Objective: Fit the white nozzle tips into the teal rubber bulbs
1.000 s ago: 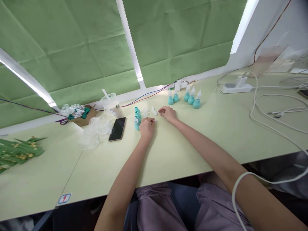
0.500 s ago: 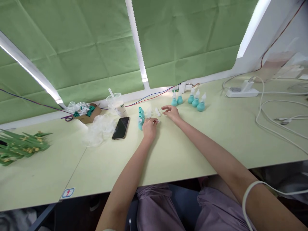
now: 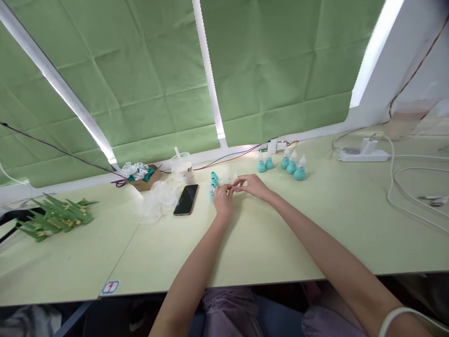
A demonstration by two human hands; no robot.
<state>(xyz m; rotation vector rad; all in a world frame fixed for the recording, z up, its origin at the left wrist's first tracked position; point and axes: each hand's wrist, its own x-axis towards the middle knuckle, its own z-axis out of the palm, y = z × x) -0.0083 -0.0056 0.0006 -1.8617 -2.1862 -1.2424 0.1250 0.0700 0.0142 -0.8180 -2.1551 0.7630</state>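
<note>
My left hand [image 3: 223, 199] and my right hand [image 3: 254, 186] meet fingertip to fingertip above the table, both closed in a pinch. Between them is a small white piece [image 3: 235, 188], mostly covered by the fingers. Just behind the hands lie clear-white nozzle tips [image 3: 226, 178], partly hidden. Left of my left hand stands a row of teal squeeze bulbs [image 3: 214, 179] with open necks, the nearest partly covered by that hand. Farther right stand several teal bulbs with clear pointed tips [image 3: 292, 167], and two more teal bulbs [image 3: 261, 166] are behind my right hand.
A phone [image 3: 186, 200] lies left of the bulbs, beside crumpled clear plastic [image 3: 159, 201]. Behind are a plastic cup with a straw [image 3: 184, 167] and a small cardboard box [image 3: 143, 183]. Green artificial plants [image 3: 58, 219] lie far left; a power strip [image 3: 363, 156] and white cables are at right.
My right hand has moved left from beside the white nozzle tips and now meets my left hand's fingertips. The camera view has shifted, so the table sits lower in the picture.
</note>
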